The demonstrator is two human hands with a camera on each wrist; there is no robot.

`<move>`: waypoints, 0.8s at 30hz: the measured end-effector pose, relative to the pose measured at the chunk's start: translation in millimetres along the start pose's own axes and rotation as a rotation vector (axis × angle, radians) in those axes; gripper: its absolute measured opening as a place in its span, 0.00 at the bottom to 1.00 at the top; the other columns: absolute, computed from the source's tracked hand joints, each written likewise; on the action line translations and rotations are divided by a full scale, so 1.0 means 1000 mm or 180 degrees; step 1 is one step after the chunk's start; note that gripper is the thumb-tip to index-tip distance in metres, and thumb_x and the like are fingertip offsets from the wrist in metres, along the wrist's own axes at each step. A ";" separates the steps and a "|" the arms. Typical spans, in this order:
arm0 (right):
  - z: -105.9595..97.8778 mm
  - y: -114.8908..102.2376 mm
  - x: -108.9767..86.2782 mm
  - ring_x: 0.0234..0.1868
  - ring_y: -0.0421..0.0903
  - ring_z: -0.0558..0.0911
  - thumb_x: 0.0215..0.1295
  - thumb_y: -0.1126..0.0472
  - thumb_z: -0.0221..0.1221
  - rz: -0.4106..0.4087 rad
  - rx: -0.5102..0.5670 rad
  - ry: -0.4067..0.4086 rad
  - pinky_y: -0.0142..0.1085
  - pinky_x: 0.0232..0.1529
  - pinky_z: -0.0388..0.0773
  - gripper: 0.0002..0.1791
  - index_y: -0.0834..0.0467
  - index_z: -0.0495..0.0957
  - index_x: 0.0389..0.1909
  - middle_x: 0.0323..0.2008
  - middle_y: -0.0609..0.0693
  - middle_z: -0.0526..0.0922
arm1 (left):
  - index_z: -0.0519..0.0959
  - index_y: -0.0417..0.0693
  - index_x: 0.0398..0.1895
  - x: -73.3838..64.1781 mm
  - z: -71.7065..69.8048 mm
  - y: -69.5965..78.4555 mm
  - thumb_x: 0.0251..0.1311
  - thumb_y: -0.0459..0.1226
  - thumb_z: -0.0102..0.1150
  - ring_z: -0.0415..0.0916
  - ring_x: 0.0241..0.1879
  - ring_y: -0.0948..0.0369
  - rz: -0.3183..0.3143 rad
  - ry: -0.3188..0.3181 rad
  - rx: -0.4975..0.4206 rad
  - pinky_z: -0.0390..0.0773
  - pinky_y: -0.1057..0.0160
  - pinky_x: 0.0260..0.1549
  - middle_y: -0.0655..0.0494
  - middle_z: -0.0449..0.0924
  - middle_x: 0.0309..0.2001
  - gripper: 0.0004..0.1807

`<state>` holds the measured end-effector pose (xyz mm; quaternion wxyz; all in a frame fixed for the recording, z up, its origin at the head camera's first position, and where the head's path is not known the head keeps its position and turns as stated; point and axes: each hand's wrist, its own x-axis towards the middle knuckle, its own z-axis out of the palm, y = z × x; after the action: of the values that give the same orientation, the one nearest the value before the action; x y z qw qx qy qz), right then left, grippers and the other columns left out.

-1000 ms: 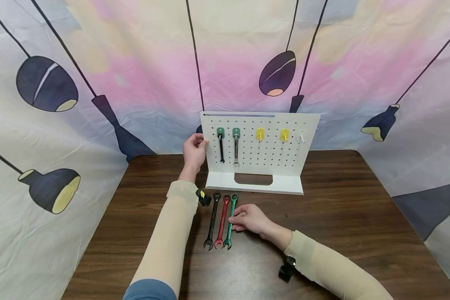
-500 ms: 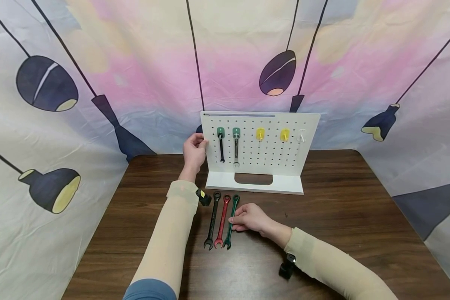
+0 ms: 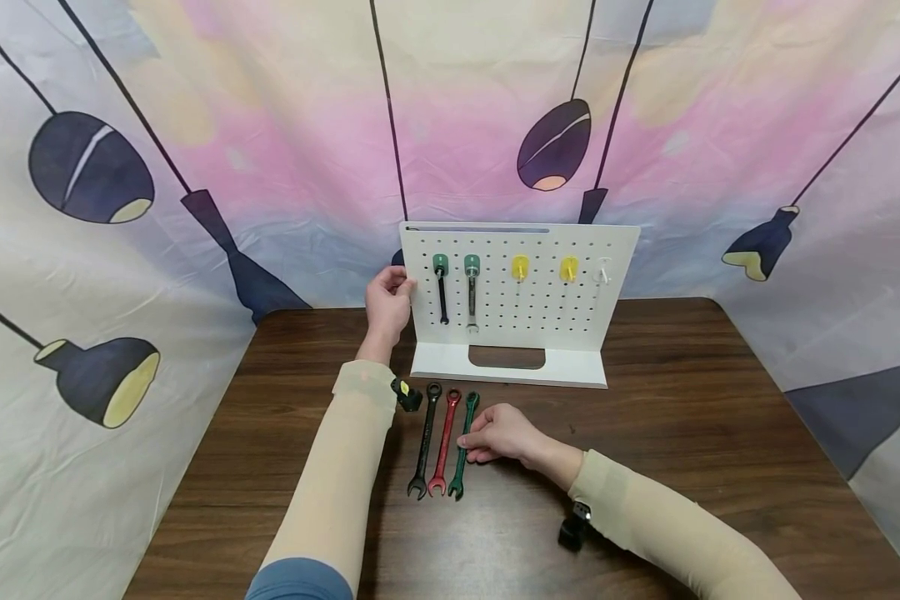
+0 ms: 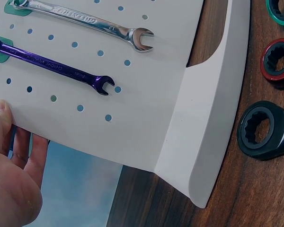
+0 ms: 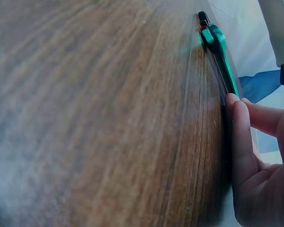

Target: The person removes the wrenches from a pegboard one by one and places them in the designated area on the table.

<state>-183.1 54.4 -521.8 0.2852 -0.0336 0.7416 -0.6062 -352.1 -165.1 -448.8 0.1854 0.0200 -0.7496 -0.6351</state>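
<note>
Fingers and thumb of the right hand (image 3: 498, 435) pinch the green wrench (image 3: 468, 421) by its shank, about midway along. It is the rightmost of a row of three, somewhat left of centre on the worktop (image 3: 690, 400) and in front of the pegboard (image 3: 562, 317); its ring end points to the far edge, its forked end to the near edge. Whether any part of it clears the surface cannot be told. The red wrench (image 3: 446, 437) lies just beside it, and the black wrench (image 3: 426, 437) lies beyond that, nearest the left edge. Fingers of the left hand (image 3: 387, 304) grip the pegboard's left side, thumb in front and other fingers behind, a hold well suited to steadying it. Maintain the pinch near mid-shank so that neither end dips, and press firmly, as smooth metal may roll between the fingertips. Move the green wrench only toward the worktop's right edge, since the gap to the red wrench is narrow. Apply light, even pressure at the pegboard: a hard pull could disturb the purple wrench (image 4: 52, 65) and the chrome wrench (image 4: 80, 19) hanging from its green hooks (image 3: 440, 259).
</note>
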 end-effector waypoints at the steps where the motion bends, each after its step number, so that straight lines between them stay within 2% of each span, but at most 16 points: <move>1: 0.000 0.000 0.000 0.24 0.40 0.88 0.68 0.67 0.72 -0.0017 -0.0025 0.0017 0.34 0.30 0.87 0.09 0.67 0.81 0.39 0.27 0.55 0.89 | 0.84 0.40 0.48 0.000 0.000 0.000 0.74 0.29 0.64 0.74 0.40 0.57 0.0000 0.0003 -0.0002 0.76 0.61 0.41 0.51 0.81 0.41 0.05; 9: 0.001 0.000 -0.002 0.23 0.40 0.87 0.67 0.67 0.73 -0.0126 -0.0150 0.0122 0.34 0.29 0.86 0.11 0.65 0.79 0.38 0.25 0.56 0.88 | 0.83 0.39 0.48 0.000 0.000 0.000 0.74 0.29 0.64 0.74 0.40 0.57 -0.0007 0.0010 -0.0002 0.76 0.61 0.41 0.51 0.81 0.41 0.04; 24: 0.001 0.001 -0.004 0.22 0.41 0.87 0.64 0.70 0.73 -0.0149 -0.0065 0.0197 0.35 0.28 0.86 0.14 0.64 0.74 0.37 0.25 0.57 0.88 | 0.83 0.39 0.48 -0.001 0.000 0.001 0.74 0.30 0.64 0.74 0.40 0.57 0.0000 0.0009 0.0012 0.76 0.60 0.44 0.52 0.80 0.40 0.04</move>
<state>-179.3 55.3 -521.6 0.2475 -0.0350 0.7553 -0.6059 -351.5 -164.6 -448.4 0.1864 0.0212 -0.7505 -0.6337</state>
